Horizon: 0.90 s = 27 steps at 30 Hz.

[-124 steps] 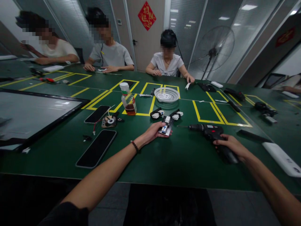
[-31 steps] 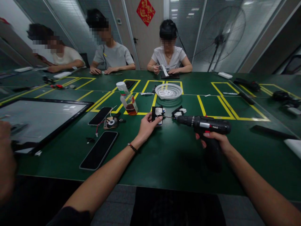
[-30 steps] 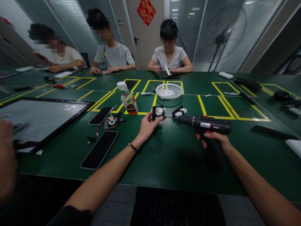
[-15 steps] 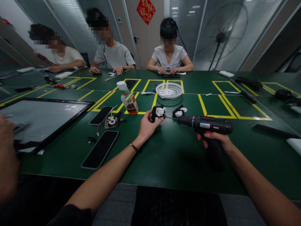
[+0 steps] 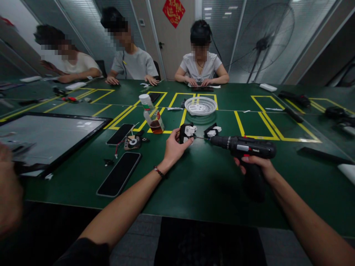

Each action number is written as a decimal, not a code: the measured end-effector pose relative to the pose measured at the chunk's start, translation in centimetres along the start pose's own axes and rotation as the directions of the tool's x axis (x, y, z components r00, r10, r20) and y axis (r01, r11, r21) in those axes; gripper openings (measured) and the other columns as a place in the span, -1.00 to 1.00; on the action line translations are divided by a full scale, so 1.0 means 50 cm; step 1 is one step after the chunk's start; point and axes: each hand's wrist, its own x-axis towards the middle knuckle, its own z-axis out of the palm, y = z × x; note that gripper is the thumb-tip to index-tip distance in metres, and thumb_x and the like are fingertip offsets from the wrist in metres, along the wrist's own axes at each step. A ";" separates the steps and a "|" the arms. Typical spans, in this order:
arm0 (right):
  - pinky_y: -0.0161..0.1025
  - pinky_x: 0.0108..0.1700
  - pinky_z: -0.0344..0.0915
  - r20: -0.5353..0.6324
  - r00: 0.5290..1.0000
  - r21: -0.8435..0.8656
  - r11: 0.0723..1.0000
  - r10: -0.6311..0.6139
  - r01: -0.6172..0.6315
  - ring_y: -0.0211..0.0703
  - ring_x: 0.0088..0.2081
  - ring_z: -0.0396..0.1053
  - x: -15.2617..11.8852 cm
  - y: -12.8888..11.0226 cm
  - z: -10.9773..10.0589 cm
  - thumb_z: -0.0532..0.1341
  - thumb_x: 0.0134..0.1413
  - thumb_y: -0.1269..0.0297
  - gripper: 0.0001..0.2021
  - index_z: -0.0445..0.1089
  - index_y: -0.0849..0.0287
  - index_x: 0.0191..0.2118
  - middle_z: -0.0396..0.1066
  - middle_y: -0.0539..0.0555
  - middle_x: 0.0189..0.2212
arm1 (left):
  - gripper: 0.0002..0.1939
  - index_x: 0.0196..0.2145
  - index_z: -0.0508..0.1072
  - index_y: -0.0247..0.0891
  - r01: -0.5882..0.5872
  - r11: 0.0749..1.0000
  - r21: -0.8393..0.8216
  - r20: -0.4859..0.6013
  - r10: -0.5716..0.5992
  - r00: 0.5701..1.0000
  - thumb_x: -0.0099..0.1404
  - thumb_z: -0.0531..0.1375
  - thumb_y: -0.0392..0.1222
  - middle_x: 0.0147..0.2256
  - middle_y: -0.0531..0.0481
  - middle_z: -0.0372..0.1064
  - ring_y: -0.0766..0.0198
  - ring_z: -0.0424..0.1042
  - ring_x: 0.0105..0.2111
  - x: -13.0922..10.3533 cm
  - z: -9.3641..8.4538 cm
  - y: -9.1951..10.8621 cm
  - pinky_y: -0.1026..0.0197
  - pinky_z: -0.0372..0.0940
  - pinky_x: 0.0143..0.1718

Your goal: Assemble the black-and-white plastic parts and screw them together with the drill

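At the far left, a neighbour's blurred hand (image 5: 9, 192) shows at the edge, by the black-framed panel (image 5: 52, 136). Right of the panel lie the small phone (image 5: 120, 134), the large phone (image 5: 119, 174) nearer the table's edge, and a wired disc (image 5: 133, 142); the bottle (image 5: 152, 114) stands just beyond them. Next comes the left hand (image 5: 175, 146), its thumb in front and fingers behind, pinched firmly on a black-and-white block (image 5: 190, 130) near the middle of the table. The basket (image 5: 200, 111) sits farther back, and a similar second block (image 5: 212, 131) lies just right of the held one. The thin bit (image 5: 202, 138) points left at the held block by the thumb; whether its tip is seated, I cannot tell. The drill (image 5: 246, 147) lies level in the right hand (image 5: 259, 164), whose fingers are wrapped round the grip; trigger pressure cannot be told. Well to the right are a black bar (image 5: 323, 155) and a white case (image 5: 348, 171). The step in hand seems to be drill work on the block. The next move probably calls for a braced left grip, the bit kept in line, light forward pressure, and the thumb clear of the tip.
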 end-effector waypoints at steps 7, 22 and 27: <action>-0.24 -0.51 0.32 0.006 0.999 -0.001 0.999 -0.036 0.036 -0.19 -0.57 0.38 0.001 -0.001 0.002 0.24 0.07 0.31 -0.83 0.48 0.24 -0.22 0.48 0.11 -0.39 | -0.37 0.10 0.32 -0.26 -0.014 1.000 0.012 -0.018 0.014 1.000 0.12 0.40 -0.08 -0.01 -0.19 0.48 0.09 0.49 -0.01 -0.001 0.000 0.010 -0.04 0.36 0.10; -0.24 -0.50 0.31 0.018 0.999 -0.012 0.999 -0.032 0.032 -0.19 -0.56 0.38 -0.001 -0.001 0.002 0.22 0.10 0.30 -0.85 0.47 0.24 -0.25 0.48 0.11 -0.39 | -0.36 0.10 0.30 -0.26 -0.009 1.000 0.008 -0.006 0.009 1.000 0.12 0.40 -0.08 0.00 -0.22 0.47 0.07 0.49 0.00 -0.002 -0.002 0.004 -0.08 0.35 0.11; -0.22 -0.47 0.33 0.010 0.999 -0.015 0.999 -0.036 0.036 -0.18 -0.55 0.39 -0.001 -0.003 0.002 0.23 0.10 0.31 -0.83 0.47 0.24 -0.20 0.48 0.11 -0.38 | -0.35 0.10 0.31 -0.26 -0.009 1.000 0.016 -0.017 0.009 1.000 0.10 0.41 -0.07 0.00 -0.23 0.47 0.05 0.48 0.01 -0.001 -0.002 0.000 -0.10 0.33 0.13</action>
